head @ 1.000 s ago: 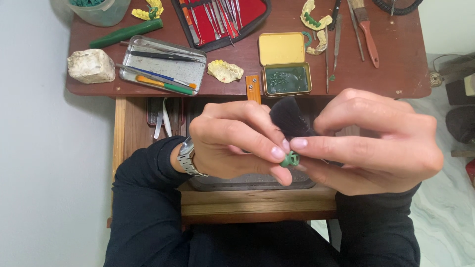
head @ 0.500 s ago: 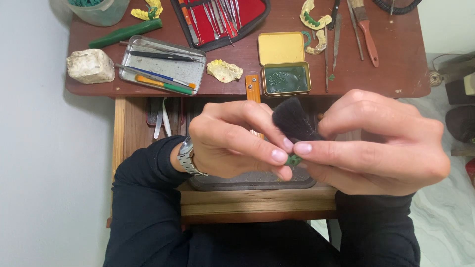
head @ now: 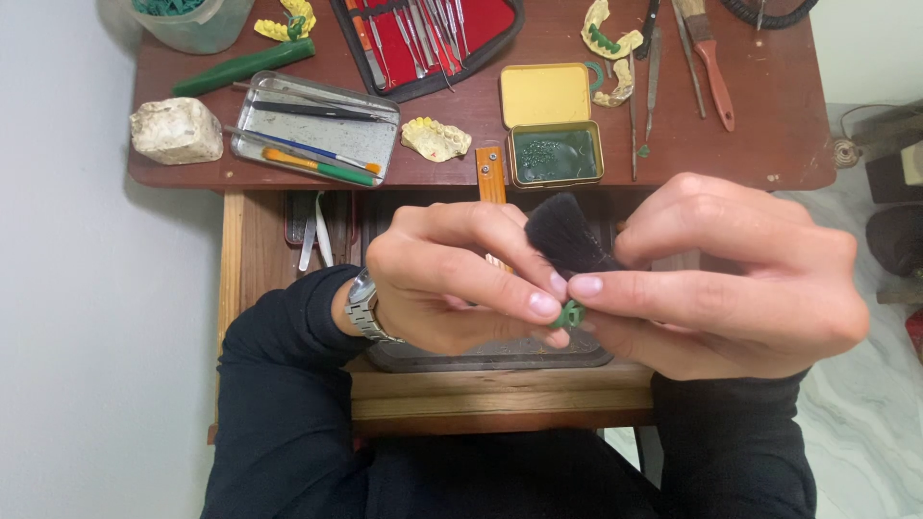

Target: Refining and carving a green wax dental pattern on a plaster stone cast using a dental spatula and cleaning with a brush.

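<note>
Basically nothing's moved since half a second ago: left hand (head: 452, 279) and right hand (head: 731, 279) still pinch the small green piece (head: 573, 313) between closed fingertips, with the black brush (head: 565, 233) sticking up just behind that pinch.

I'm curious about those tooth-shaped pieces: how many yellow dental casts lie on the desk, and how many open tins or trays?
Yellow dental casts: 4
Open containers: 2, a metal tray and a yellow-lidded tin
Total: 6
</note>
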